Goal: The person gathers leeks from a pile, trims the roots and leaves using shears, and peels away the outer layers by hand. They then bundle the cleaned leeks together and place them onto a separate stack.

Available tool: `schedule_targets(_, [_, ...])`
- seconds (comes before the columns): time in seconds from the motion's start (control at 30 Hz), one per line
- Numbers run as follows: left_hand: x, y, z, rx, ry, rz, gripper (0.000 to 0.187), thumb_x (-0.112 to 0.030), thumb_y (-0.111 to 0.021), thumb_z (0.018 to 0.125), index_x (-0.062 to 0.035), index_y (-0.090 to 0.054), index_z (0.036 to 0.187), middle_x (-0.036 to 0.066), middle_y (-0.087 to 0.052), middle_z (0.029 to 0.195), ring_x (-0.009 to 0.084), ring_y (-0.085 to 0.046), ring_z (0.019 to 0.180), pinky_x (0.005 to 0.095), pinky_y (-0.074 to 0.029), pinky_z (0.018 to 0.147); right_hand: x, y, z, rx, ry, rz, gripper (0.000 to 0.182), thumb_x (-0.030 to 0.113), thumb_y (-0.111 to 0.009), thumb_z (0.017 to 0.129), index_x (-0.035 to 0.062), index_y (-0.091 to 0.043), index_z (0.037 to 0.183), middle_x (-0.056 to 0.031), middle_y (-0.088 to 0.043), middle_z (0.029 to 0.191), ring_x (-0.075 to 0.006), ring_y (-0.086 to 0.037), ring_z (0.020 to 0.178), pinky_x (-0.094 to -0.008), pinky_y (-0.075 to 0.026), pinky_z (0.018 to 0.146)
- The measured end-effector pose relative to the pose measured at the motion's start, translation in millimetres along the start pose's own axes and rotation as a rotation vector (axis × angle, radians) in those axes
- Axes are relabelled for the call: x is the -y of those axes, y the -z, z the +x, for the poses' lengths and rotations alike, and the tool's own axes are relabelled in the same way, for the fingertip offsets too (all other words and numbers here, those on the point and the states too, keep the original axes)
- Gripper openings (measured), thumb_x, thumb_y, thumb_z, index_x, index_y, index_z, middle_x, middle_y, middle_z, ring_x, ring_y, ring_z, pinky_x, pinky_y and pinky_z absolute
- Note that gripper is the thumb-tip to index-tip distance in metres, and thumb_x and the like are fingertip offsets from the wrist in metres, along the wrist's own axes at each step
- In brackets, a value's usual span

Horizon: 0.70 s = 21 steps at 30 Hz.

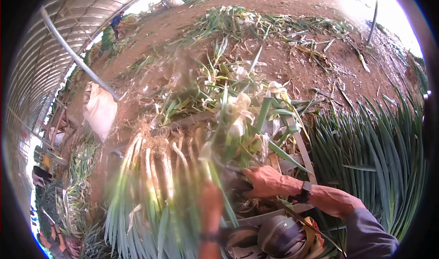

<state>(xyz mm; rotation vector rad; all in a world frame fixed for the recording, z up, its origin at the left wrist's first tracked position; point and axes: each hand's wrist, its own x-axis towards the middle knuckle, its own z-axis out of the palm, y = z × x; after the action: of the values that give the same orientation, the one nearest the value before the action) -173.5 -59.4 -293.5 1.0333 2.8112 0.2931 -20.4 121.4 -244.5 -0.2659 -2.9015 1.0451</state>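
Note:
My left hand (211,205), smeared by motion, is closed at a pale green onion stalk (206,160) that rises above the fist. To its right, my right hand (266,181) wears a dark wristwatch (305,191). Its fingers are curled round a dark object (236,179), too blurred for me to tell its kind. Left of my hands lies a row of long green onions (167,179), white shafts and roots pointing away from me, green leaves towards me. Peeled husks and leaves (241,110) are heaped just beyond my right hand.
A dense stack of green onion leaves (366,158) lies at right. Below my hands are my knees and a dark rounded shape (280,235). A pale sack (99,110) stands left beside a slanted metal pole (75,55). Another person (117,24) is far back; more trimmings (238,23) litter the soil.

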Motion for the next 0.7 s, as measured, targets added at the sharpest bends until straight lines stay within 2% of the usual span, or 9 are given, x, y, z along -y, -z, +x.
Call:
schedule_targets(0.13, [11, -4, -3, -0.089, -0.069, -0.215, 0.037, -0.017, -0.055, 0.088, 0.004, -0.052, 0.119, 0.028, -0.067, 0.096, 0.0456, -0.066, 0.088, 0.0538, -0.052, 0.077, 3, 5, -12, 0.052, -0.007, 0.0, 0.057, 0.039, -0.079, 0.076, -0.0037, -0.056, 0.105, -0.0217, -0.064, 0.088, -0.0409, -0.066, 0.081, -0.0483, -0.053, 0.069])
schedule_targets(0.27, [14, -4, -8, 0.14, 0.008, -0.434, 0.037, -0.021, -0.054, 0.09, 0.0063, -0.053, 0.115, 0.032, -0.065, 0.089, 0.0505, -0.064, 0.088, 0.0573, -0.049, 0.081, 20, 22, -40, 0.068, -0.003, 0.063, 0.055, 0.039, -0.078, 0.076, -0.0037, -0.056, 0.104, -0.0206, -0.064, 0.088, -0.0407, -0.066, 0.081, -0.0477, -0.053, 0.069])
schedule_targets(0.3, [20, -19, -10, 0.026, -0.06, -0.449, 0.038, -0.023, -0.053, 0.091, 0.0084, -0.053, 0.112, 0.034, -0.063, 0.084, 0.0522, -0.061, 0.085, 0.0575, -0.047, 0.079, 23, 25, -43, 0.055, -0.009, 0.063, 0.055, 0.038, -0.078, 0.076, -0.0038, -0.056, 0.103, -0.0202, -0.064, 0.089, -0.0407, -0.066, 0.081, -0.0474, -0.053, 0.07])
schedule_targets(0.4, [24, -27, -13, -0.018, -0.069, -0.523, 0.032, -0.021, -0.051, 0.091, 0.0081, -0.053, 0.105, 0.035, -0.06, 0.082, 0.0522, -0.06, 0.081, 0.0567, -0.046, 0.075, 23, 29, -40, -0.026, -0.01, 0.016, 0.056, 0.037, -0.079, 0.075, -0.0045, -0.055, 0.104, -0.0207, -0.063, 0.089, -0.0416, -0.066, 0.081, -0.0479, -0.053, 0.069])
schedule_targets(0.53, [31, -31, -13, 0.063, -0.034, -0.579, 0.026, -0.018, -0.048, 0.09, 0.0072, -0.05, 0.096, 0.033, -0.058, 0.078, 0.0522, -0.058, 0.079, 0.0567, -0.045, 0.074, 8, 11, -18, 0.029, -0.014, -0.025, 0.059, 0.035, -0.079, 0.073, -0.0059, -0.055, 0.108, -0.0221, -0.063, 0.09, -0.043, -0.065, 0.081, -0.0491, -0.053, 0.069])
schedule_targets(0.6, [39, -37, -13, 0.018, -0.167, -0.439, 0.033, -0.019, -0.048, 0.091, 0.0101, -0.052, 0.106, 0.034, -0.062, 0.087, 0.0509, -0.06, 0.085, 0.0546, -0.046, 0.078, 4, 6, -5, 0.03, -0.013, -0.048, 0.06, 0.034, -0.08, 0.073, -0.0063, -0.054, 0.109, -0.0228, -0.062, 0.091, -0.0435, -0.064, 0.081, -0.0495, -0.053, 0.069])
schedule_targets(0.7, [32, -31, -15, 0.031, -0.108, -0.45, 0.038, -0.019, -0.049, 0.093, 0.0116, -0.053, 0.115, 0.033, -0.064, 0.096, 0.0477, -0.063, 0.091, 0.051, -0.048, 0.082, -10, -6, 14, -0.022, 0.0, -0.096, 0.06, 0.035, -0.079, 0.074, -0.0069, -0.054, 0.109, -0.0234, -0.062, 0.092, -0.0437, -0.064, 0.081, -0.0499, -0.053, 0.069])
